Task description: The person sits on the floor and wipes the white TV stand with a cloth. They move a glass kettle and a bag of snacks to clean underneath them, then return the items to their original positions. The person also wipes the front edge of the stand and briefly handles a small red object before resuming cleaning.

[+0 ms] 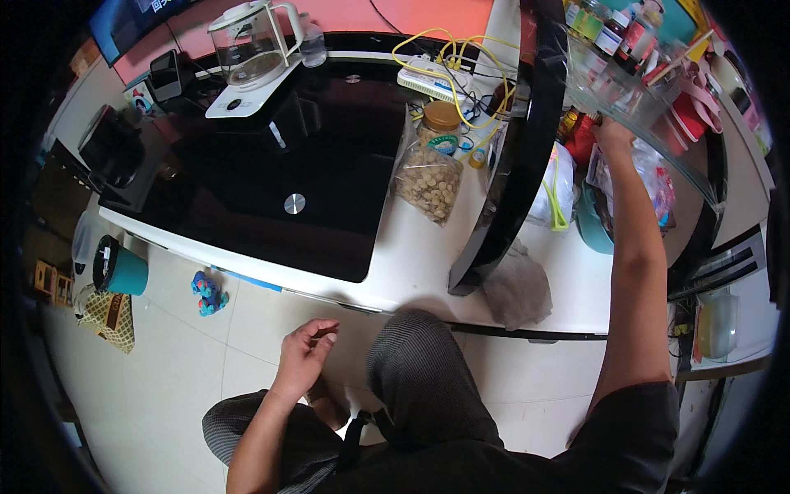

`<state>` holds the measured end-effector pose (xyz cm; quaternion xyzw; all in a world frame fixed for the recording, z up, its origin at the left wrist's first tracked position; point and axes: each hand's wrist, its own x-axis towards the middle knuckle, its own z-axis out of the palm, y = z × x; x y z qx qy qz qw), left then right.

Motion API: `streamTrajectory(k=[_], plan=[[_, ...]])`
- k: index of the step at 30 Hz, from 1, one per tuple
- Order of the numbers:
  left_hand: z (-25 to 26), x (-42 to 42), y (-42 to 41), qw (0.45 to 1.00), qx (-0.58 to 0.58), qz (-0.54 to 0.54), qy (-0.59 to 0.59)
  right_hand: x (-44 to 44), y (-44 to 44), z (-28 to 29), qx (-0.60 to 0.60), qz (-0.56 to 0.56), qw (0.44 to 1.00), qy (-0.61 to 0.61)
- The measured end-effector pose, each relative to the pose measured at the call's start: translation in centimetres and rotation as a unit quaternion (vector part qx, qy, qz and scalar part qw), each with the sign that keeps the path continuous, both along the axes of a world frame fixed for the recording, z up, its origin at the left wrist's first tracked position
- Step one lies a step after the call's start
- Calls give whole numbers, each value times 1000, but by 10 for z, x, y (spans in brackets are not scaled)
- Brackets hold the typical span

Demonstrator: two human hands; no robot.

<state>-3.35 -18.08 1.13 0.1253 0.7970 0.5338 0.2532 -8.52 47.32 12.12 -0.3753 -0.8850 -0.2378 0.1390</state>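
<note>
My right hand (613,137) reaches under a glass shelf (654,133) at the upper right, beside a red bag (581,139). Its fingertips are partly hidden, so whether it grips the bag cannot be told. Below it a teal basin (594,222) holds plastic bags, and a white plastic bag (543,194) with a light-green strap lies to its left. My left hand (308,355) hangs over the floor above my bent leg, fingers loosely curled and holding nothing. A grey cloth (518,287) rests on the white cabinet top by the foot of the black curved upright (512,179).
On the black glass top (247,204) stands a glass kettle (253,52). A bag of dried slices (429,185), a lidded jar (440,126) and a white power strip (435,77) with yellow cables lie nearer the upright. Bottles crowd the glass shelf. A teal bin (129,272) and a blue toy (208,294) are on the floor.
</note>
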Motion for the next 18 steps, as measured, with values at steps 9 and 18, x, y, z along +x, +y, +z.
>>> streamTrajectory(k=[9, 18], plan=[[10, -1, 5, 1000, 16, -11, -6, 15, 22, 7, -38, 29, 997, 63], [-6, 5, -14, 993, -21, -6, 114, 183, -219, -56, -196, 383, 880, 204]])
